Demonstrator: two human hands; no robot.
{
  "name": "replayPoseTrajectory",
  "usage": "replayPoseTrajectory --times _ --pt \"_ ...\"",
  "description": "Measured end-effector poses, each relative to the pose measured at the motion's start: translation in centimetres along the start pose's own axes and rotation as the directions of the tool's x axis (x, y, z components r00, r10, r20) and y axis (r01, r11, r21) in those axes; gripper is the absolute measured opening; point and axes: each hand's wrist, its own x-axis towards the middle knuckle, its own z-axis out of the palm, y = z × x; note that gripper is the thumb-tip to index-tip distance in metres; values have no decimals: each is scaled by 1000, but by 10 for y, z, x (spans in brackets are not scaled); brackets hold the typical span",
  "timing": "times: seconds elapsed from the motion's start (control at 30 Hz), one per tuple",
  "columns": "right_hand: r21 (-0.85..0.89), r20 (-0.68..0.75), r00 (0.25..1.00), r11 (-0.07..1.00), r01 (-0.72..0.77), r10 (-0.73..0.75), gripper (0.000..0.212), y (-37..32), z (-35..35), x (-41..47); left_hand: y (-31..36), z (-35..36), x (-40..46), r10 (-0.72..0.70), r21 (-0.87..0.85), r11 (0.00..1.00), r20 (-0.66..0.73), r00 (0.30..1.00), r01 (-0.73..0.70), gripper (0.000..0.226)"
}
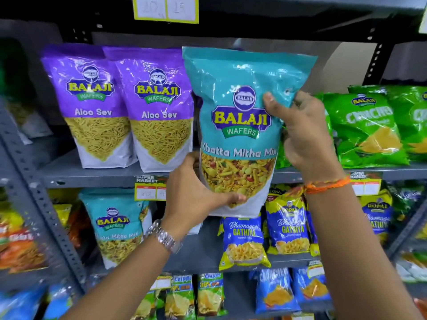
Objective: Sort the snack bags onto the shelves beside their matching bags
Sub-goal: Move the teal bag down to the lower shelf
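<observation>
Khatta Mitha Mix bag (240, 125), a glossy teal pouch with a clear window of mixed savoury bits and a white base, is held upright in front of the middle shelf (97, 179), clear of any surface. The left hand (196, 195) cups its lower left corner, fingers curled under the window, while the right hand (302, 132) grips the right edge near the logo, thumb pressed on the front; the two-point hold appears meant to keep the slippery, crinkled film flat and readable. Just beside it on the shelf stand two purple Aloo Sev pouches (120, 107), flat-bottomed and upright, and to the right lie puffed green crisp bags (367, 128). The matching teal pouch (115, 225) sits one shelf lower, at the left, next to small blue-and-yellow Gathiya packets (245, 241). By that layout, the held bag likely belongs below rather than here. The grey steel racking carries paper price tags (150, 188).
</observation>
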Motion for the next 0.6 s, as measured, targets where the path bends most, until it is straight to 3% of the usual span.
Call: replayPoseTrajectory --times 0.33,0.47,0.6 --pt "-16 40 976 977 -213 213 26 100 2 -118 -99 -27 -119 -158 15 987 89 983 158 104" --pt "-37 19 945 945 -325 326 29 164 -6 -148 -150 -20 -146 -265 67 964 116 957 259 96" --pt "-73 6 908 906 -418 419 30 219 -12 -160 -196 -6 -158 -375 104 926 149 915 362 104"
